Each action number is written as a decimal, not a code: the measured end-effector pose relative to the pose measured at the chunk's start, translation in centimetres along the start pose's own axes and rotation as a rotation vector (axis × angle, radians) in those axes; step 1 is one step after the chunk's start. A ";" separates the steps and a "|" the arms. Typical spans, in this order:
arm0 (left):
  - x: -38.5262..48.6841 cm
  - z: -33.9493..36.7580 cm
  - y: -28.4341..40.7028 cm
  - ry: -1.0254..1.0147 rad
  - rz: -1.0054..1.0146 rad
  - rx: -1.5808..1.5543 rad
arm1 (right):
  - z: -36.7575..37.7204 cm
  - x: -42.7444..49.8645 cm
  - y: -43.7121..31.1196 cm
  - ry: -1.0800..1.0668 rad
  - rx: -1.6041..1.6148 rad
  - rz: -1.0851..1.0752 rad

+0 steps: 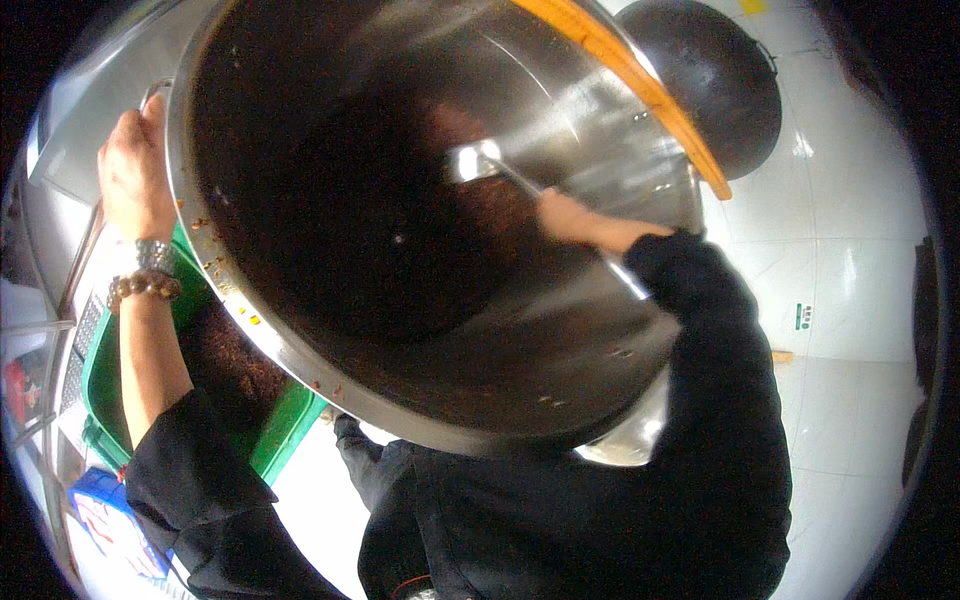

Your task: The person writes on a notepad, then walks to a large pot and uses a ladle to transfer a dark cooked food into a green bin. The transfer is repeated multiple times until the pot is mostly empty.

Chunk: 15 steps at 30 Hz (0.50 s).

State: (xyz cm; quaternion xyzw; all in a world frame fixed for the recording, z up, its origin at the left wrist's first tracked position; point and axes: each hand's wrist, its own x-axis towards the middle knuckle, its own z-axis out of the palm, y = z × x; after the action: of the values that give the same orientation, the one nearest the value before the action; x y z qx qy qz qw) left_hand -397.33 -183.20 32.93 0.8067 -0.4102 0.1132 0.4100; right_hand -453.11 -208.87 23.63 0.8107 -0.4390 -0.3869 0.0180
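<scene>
A very large round stainless steel pot [480, 397] fills the middle of the view, its dark inside facing me. At its left rim, my left hand [139, 169] grips what looks like a loop handle. Inside the mouth, my right hand [574, 217] is closed around the metal handle [626, 277] of a tool with a shiny, blurred head [476, 160]. Reddish-brown matter shows dimly behind that head. A flat orange-yellow strip [652, 94] lies across the upper right rim. Yellow and red bits stick to the lower left rim.
Under my left arm stands a green plastic bin [289, 435] holding dark brown matter [240, 352]. A blue printed box [120, 517] is at the lower left. A dark round pan-like vessel [712, 90] rests at the upper right on the pale tiled floor [847, 285].
</scene>
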 end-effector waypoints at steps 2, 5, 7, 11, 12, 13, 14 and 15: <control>0.0 0.1 -0.1 -0.003 0.003 -0.068 | 5.5 1.8 -0.5 -0.242 -0.290 -0.234; -0.1 -0.3 -0.1 0.021 0.009 -0.071 | 12.0 2.5 -1.0 -0.474 -0.547 -0.826; -0.1 -0.6 0.2 -0.031 -0.039 -0.008 | 13.5 2.2 -1.6 -0.232 -0.503 -1.413; -0.3 -0.6 0.9 -0.008 0.020 0.118 | 12.8 -1.9 -5.9 -0.540 0.232 -1.150; -0.3 -0.6 1.0 0.021 0.039 0.106 | 13.2 -3.5 -8.2 -0.730 0.423 -0.822; -0.4 -0.4 1.0 0.051 0.061 0.097 | 12.9 -4.5 -9.3 -0.785 0.492 -0.710; -0.4 -0.5 0.8 0.026 0.024 0.102 | 12.3 -4.9 -9.9 -0.792 0.505 -0.732; -0.3 -0.3 0.6 -0.008 -0.005 0.102 | 12.0 -5.3 -10.5 -0.796 0.535 -0.761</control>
State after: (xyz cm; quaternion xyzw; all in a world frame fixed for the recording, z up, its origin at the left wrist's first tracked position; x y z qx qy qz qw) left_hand -397.93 -183.05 33.34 0.8282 -0.4034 0.1297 0.3669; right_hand -455.15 -194.86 14.62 0.6804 -0.1738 -0.5157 -0.4909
